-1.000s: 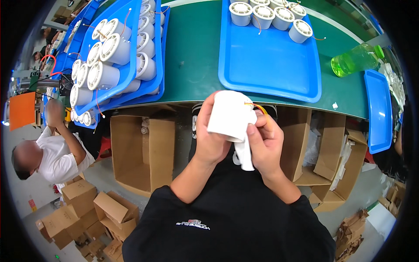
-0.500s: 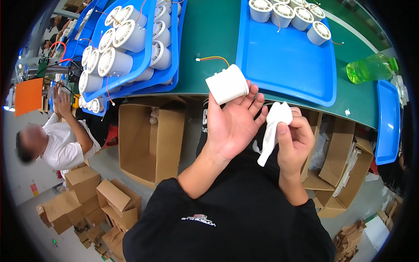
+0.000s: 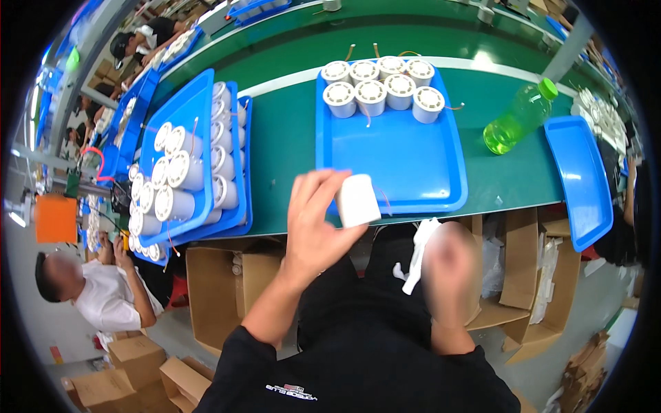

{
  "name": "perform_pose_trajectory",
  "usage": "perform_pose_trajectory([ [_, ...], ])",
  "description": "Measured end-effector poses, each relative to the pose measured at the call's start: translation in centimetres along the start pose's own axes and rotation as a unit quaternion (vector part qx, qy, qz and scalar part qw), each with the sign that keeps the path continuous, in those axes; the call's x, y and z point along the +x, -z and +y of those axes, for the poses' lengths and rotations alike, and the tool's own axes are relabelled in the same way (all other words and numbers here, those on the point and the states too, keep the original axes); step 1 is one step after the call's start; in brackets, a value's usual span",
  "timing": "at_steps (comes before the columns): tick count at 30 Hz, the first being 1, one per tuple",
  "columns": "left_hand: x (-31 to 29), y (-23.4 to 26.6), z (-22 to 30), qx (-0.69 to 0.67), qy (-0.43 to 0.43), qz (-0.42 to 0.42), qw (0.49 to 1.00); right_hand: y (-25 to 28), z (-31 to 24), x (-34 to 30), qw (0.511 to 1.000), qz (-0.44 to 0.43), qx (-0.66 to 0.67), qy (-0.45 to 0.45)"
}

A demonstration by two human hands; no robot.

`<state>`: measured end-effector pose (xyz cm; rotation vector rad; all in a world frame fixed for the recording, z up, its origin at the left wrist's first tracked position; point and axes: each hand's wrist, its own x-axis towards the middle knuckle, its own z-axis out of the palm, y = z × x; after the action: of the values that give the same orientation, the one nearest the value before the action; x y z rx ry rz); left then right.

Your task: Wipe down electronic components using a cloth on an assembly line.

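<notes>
My left hand (image 3: 313,227) grips a white cylindrical unit (image 3: 359,201) between thumb and fingers, just in front of the near edge of a blue tray (image 3: 392,165). A thin wire shows beside the unit. My right hand (image 3: 451,268), smeared by motion, is closed on a crumpled white cloth (image 3: 417,256) that hangs down on its left side. Several like units (image 3: 370,96), with slotted round tops and thin wires, stand in two rows at the tray's far end.
Stacked blue trays (image 3: 224,227) full of white units stand at the left. On the green table (image 3: 282,131), a green bottle (image 3: 518,118) stands right of the tray. Another blue tray (image 3: 582,182) lies at the far right. Cardboard boxes (image 3: 213,296) sit below. A co-worker (image 3: 113,289) sits at the left.
My left hand has turned from palm up to gripping the unit from the left. My right hand has moved down slightly, still with the cloth. The view now reaches farther across the table.
</notes>
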<state>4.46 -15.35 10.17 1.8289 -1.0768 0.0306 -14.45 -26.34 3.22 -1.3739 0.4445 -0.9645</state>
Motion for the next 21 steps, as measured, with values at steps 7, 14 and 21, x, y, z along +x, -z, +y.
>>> perform_pose_trajectory([
  [7,9.2,-4.4,-3.7,0.322,-0.168,-0.051,0.930,3.4,1.1,-0.4,0.998,0.052,0.024,0.015],
  [14,6.8,-4.5,-3.4,0.342,-0.190,-0.144,0.909,6.9,2.8,0.1,0.998,0.052,0.004,0.021],
  [21,7.1,-4.2,-2.1,0.300,-0.104,-0.108,0.942,8.4,3.2,2.0,0.999,0.019,-0.001,0.045],
])
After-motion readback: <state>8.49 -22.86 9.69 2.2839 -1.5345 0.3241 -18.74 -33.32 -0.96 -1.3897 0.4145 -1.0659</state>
